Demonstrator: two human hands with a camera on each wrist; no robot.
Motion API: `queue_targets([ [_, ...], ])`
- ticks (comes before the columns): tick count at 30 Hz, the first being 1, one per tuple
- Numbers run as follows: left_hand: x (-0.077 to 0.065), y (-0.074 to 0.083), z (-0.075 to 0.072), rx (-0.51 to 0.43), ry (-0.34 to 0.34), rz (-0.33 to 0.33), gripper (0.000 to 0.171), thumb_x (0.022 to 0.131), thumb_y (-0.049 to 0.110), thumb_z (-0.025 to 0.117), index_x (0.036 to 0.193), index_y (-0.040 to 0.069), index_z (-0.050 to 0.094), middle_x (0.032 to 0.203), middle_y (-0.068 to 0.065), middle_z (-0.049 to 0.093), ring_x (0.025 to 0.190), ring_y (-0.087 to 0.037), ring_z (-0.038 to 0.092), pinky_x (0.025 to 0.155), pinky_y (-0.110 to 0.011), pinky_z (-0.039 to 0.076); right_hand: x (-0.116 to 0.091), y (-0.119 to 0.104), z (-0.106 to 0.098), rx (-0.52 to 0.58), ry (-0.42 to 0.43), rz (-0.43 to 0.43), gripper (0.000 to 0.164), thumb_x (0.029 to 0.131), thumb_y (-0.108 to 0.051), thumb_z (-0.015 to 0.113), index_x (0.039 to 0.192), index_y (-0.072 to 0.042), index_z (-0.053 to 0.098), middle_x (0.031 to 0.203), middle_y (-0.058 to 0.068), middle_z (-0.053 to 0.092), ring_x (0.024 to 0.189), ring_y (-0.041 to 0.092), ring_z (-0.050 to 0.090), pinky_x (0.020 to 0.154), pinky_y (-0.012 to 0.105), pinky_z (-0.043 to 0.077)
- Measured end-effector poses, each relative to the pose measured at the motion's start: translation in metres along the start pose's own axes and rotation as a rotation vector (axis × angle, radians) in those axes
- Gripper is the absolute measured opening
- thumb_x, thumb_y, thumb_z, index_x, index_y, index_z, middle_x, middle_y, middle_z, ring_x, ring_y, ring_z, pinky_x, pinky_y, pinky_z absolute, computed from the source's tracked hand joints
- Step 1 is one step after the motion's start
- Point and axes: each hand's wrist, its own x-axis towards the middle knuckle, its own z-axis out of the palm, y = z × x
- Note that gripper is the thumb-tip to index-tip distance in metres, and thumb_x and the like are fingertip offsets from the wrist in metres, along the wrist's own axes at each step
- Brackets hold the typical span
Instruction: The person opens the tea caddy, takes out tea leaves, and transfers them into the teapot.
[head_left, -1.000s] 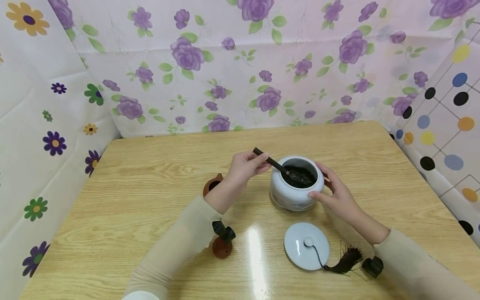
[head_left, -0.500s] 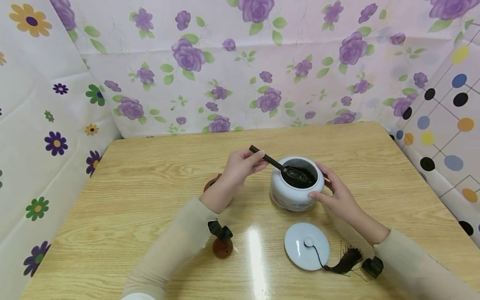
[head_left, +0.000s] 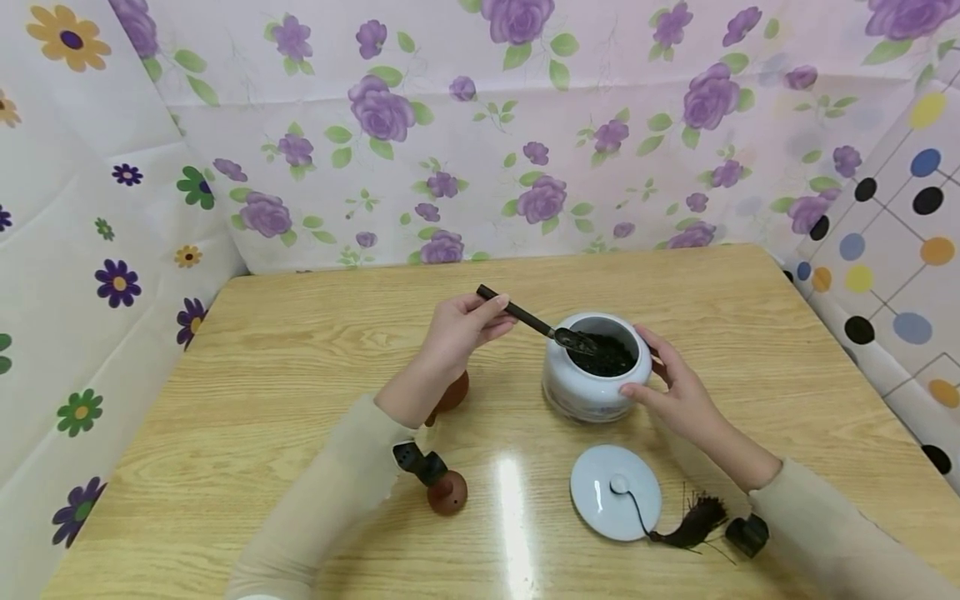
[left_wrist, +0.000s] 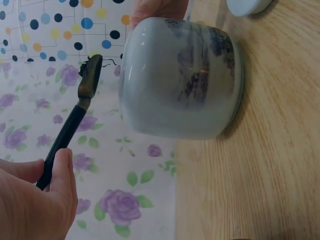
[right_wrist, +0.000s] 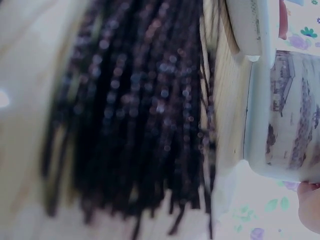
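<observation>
My left hand (head_left: 456, 335) pinches the dark handle of a small scoop (head_left: 528, 319) between thumb and fingers. Dark, wiry bits like tea leaves cling to the scoop's head (left_wrist: 90, 75), which is raised over the left rim of a white porcelain jar (head_left: 585, 398). Inside the jar lies a dark heap of tea leaves (head_left: 613, 360). My right hand (head_left: 678, 392) grips the jar's right side, thumb in front and fingers behind. A painted pattern shows on the jar (left_wrist: 185, 80) in the left wrist view. A fingertip (right_wrist: 310, 205) touches its wall in the right wrist view.
In front of the jar lies its pale round lid (head_left: 600, 504), with a dark tassel (head_left: 697, 521) corded to its knob. A reddish-brown clay teapot (head_left: 454, 393) is partly hidden behind my left forearm. A small clay lid (head_left: 447, 493) lies nearer me on the wooden table (head_left: 337, 333).
My left hand has moved left and slightly up, drawing the scoop from inside the jar's mouth to its left rim. More of the teapot's right side shows. My right hand keeps its hold.
</observation>
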Motion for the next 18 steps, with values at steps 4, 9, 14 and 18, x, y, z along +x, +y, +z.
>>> queue_targets([
  [4,-0.003,0.003,-0.006,-0.014,-0.004,0.006,0.023,0.095,0.009,0.058,0.107,-0.01,0.061,0.083,-0.006,0.067,0.075,-0.01,0.069,0.082,-0.023,0.057,0.0,0.002,0.0,0.003,0.0,-0.011,0.079,0.078,0.006,0.072,0.145,0.004,0.031,0.143,0.027,0.037,0.124,-0.003,0.037,0.099,0.002,0.034],
  [9,-0.006,0.008,-0.013,-0.012,-0.005,0.003,0.023,0.095,0.01,0.058,0.108,-0.009,0.061,0.085,-0.006,0.067,0.079,-0.011,0.069,0.084,-0.023,0.057,0.0,0.002,0.0,0.003,0.001,-0.001,0.079,0.079,0.005,0.072,0.146,0.002,0.031,0.144,0.026,0.038,0.125,-0.002,0.037,0.099,0.002,0.033],
  [14,-0.008,0.012,-0.021,-0.009,-0.003,-0.008,0.026,0.096,0.01,0.056,0.113,-0.01,0.059,0.085,-0.005,0.067,0.079,-0.01,0.069,0.084,-0.022,0.056,0.0,0.001,0.0,0.006,0.001,-0.003,0.078,0.079,0.005,0.072,0.146,0.002,0.031,0.143,0.027,0.038,0.127,0.008,0.039,0.1,0.002,0.034],
  [18,-0.011,0.014,-0.03,-0.005,-0.003,-0.001,0.024,0.096,0.01,0.056,0.111,-0.008,0.059,0.085,-0.005,0.067,0.081,-0.01,0.069,0.084,-0.022,0.056,0.0,0.002,-0.001,-0.01,0.0,0.001,0.078,0.08,0.004,0.072,0.146,0.002,0.031,0.143,0.026,0.038,0.128,0.012,0.04,0.099,0.002,0.034],
])
